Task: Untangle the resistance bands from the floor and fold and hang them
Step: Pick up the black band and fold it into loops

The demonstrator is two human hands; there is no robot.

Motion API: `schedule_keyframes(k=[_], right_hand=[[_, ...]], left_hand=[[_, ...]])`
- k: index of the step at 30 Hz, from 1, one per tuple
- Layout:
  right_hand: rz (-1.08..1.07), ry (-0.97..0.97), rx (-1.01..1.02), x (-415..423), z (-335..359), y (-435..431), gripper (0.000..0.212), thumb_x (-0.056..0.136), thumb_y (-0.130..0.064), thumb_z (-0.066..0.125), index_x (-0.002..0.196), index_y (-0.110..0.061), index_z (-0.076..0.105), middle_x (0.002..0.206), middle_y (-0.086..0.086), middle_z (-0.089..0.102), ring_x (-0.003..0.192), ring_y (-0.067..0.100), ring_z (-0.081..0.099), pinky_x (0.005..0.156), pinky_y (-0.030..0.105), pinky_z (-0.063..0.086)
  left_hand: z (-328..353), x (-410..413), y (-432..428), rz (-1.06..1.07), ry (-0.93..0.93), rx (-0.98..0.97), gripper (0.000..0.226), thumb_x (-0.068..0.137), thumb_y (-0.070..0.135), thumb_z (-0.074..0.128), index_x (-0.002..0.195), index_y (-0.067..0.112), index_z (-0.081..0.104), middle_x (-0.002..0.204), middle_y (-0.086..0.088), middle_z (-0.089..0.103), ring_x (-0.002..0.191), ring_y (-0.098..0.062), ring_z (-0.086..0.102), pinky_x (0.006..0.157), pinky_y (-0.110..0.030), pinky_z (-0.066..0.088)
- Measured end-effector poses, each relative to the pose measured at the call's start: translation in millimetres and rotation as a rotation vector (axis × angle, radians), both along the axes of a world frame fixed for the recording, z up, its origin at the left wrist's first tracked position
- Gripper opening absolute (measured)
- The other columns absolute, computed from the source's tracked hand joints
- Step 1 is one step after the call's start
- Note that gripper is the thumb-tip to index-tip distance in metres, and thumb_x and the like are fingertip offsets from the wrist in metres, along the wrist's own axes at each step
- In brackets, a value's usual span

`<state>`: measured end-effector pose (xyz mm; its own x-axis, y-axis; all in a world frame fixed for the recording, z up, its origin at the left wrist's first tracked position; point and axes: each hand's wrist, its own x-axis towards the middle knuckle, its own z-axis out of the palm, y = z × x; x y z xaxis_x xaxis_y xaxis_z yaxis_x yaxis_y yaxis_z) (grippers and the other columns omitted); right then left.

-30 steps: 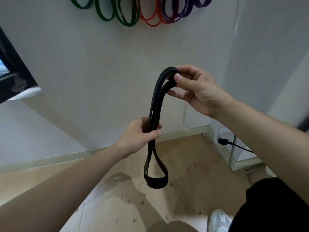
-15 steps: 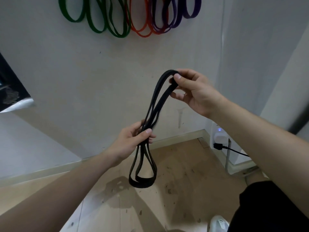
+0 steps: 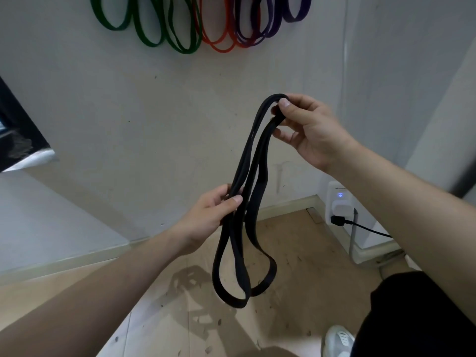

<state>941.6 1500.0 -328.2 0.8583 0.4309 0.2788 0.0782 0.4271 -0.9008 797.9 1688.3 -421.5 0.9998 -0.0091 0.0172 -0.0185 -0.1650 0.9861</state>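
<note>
Plainly the black band (image 3: 253,161) was light and limp. It hung in mid-air between the two hands, folded into several long strands whose lower loops drooped free above the floor (image 3: 296,266) without touching it. It looked like flat, rubbery strap: soft, stretchy, probably grippy rather than slick, and unlikely to be harmed by a firm squeeze.

The right hand (image 3: 311,130) pinched the top bend, thumb pressed over the strands against the curled fingers (image 3: 284,103). The left hand (image 3: 206,217) held the band about halfway down, its thumb and fingers closed round some strands. The top bend, where the folds gathered, seemed the best place to hold it for hanging; the loose lower loops would likely swing and slip out of line.

How many strands the left hand actually held could not be told, as one or two seemed to pass outside its grip. Whether this was one band or two was also unclear. The hung bands (image 3: 180,45) on the wall were cut off by the top edge, so their hooks were out of sight.
</note>
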Motion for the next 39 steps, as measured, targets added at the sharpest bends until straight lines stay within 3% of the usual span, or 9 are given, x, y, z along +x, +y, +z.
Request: schedule_keyframes(k=[4,9,13,18,24,29,34,36,39], right_hand=[[0.007,0.015,0.016,1.5,0.9,-2.2,0.005,0.096,-0.009,0.064,0.099,-0.011,0.068,0.087,0.005,0.069,0.075,0.016,0.064,0.072,0.033,0.057],[-0.003,0.043,0.039,9.6,-1.4,-7.6,0.006,0.097,-0.010,0.063,0.100,-0.011,0.068,0.088,0.005,0.069,0.075,0.017,0.064,0.072,0.033,0.056],[-0.014,0.093,0.000,22.0,-13.0,-13.8,0.008,0.099,-0.007,0.058,0.102,-0.008,0.065,0.088,0.007,0.069,0.072,0.015,0.066,0.073,0.032,0.057],[0.099,0.185,-0.233,39.8,-41.1,-31.1,0.017,0.099,0.005,0.052,0.107,-0.005,0.062,0.097,0.013,0.073,0.092,0.026,0.072,0.079,0.037,0.063],[0.294,-0.265,-1.066,37.7,-60.3,-36.1,0.036,0.089,0.004,0.068,0.122,-0.010,0.065,0.121,0.013,0.070,0.119,0.032,0.064,0.105,0.048,0.051],[0.449,-0.451,-0.979,-6.2,-33.9,0.5,0.065,0.083,-0.019,0.081,0.141,-0.026,0.053,0.135,-0.010,0.061,0.128,0.006,0.054,0.106,0.029,0.046],[0.401,-0.569,-0.907,-36.7,-49.4,37.7,0.033,0.087,-0.027,0.079,0.113,-0.010,0.069,0.101,0.012,0.071,0.094,0.020,0.068,0.092,0.044,0.054],[0.370,-0.548,-0.892,-35.7,-50.1,40.6,0.023,0.089,-0.028,0.077,0.100,-0.008,0.071,0.081,0.007,0.066,0.075,0.013,0.062,0.073,0.033,0.051],[0.379,-0.518,-0.890,-36.7,-44.9,41.8,0.014,0.092,-0.024,0.074,0.095,-0.011,0.072,0.079,-0.002,0.070,0.072,0.003,0.064,0.069,0.017,0.045]], left_hand=[[-2.0,-1.5,-4.7,-0.008,-0.069,-0.002,0.021,0.096,0.015,0.063,0.117,0.013,0.065,0.100,-0.004,0.070,0.096,-0.017,0.068,0.086,-0.030,0.055],[2.1,0.0,-10.9,0.056,-0.113,0.092,0.033,0.083,0.016,0.080,0.112,0.018,0.066,0.084,0.019,0.069,0.083,-0.003,0.066,0.076,-0.021,0.053],[4.1,1.3,-5.8,0.229,-0.154,0.111,0.035,0.083,0.016,0.080,0.116,0.019,0.069,0.101,0.001,0.076,0.093,-0.014,0.073,0.086,-0.031,0.059],[13.8,-0.5,8.5,0.346,-0.272,0.161,0.025,0.087,0.011,0.075,0.106,0.027,0.073,0.090,0.007,0.078,0.087,-0.009,0.073,0.081,-0.022,0.056],[23.9,-4.9,18.0,0.264,-0.282,0.188,0.029,0.086,0.003,0.074,0.100,0.028,0.074,0.082,0.013,0.077,0.078,-0.005,0.073,0.078,-0.020,0.056],[29.9,-4.6,22.5,0.178,-0.275,0.306,0.027,0.085,0.004,0.075,0.104,0.023,0.076,0.090,0.007,0.079,0.084,-0.008,0.074,0.081,-0.023,0.056],[31.7,-8.7,29.7,0.150,-0.262,0.339,0.024,0.086,0.008,0.076,0.108,0.018,0.076,0.092,-0.001,0.078,0.088,-0.018,0.074,0.087,-0.034,0.057],[32.3,-10.4,33.0,0.165,-0.259,0.332,0.021,0.086,0.010,0.076,0.104,0.020,0.076,0.089,-0.005,0.077,0.084,-0.024,0.074,0.086,-0.039,0.058],[33.2,-13.2,34.6,0.197,-0.254,0.329,0.018,0.086,0.007,0.076,0.100,0.019,0.076,0.086,0.001,0.078,0.079,-0.013,0.074,0.082,-0.031,0.058]])
